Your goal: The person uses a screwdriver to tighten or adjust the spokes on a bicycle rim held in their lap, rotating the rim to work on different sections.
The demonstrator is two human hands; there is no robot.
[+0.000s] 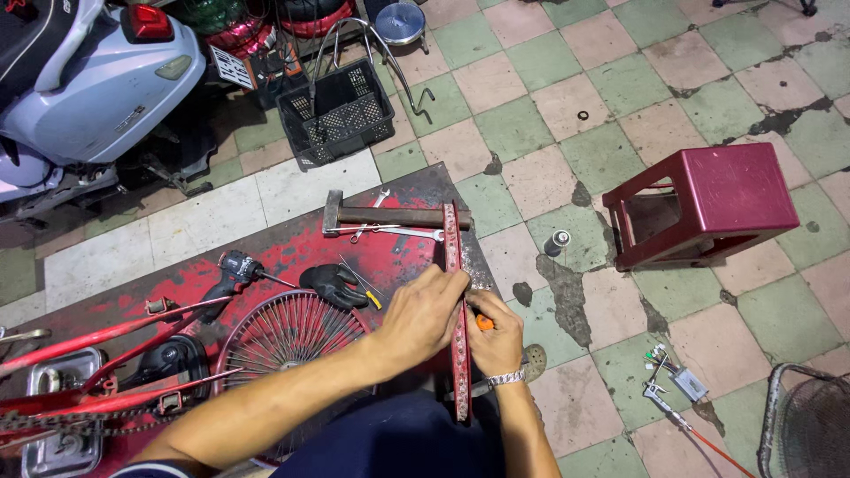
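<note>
A thin red wheel rim (454, 257) stands on edge in front of me, seen end-on as a narrow red strip. My left hand (423, 314) grips its left side, fingers curled over the edge. My right hand (496, 341), with a metal watch on the wrist, presses against the rim's right side and holds a tool with an orange handle (484, 323). A second spoked wheel (288, 336) lies to the left on the red mat (292, 248).
On the mat lie a hammer (390, 215), pliers (390, 232), a cordless drill (232, 274) and a black glove (335, 285). A red bicycle frame (97, 341) is at left. A black crate (338, 111), a scooter (84, 84), a maroon stool (708, 204) are around.
</note>
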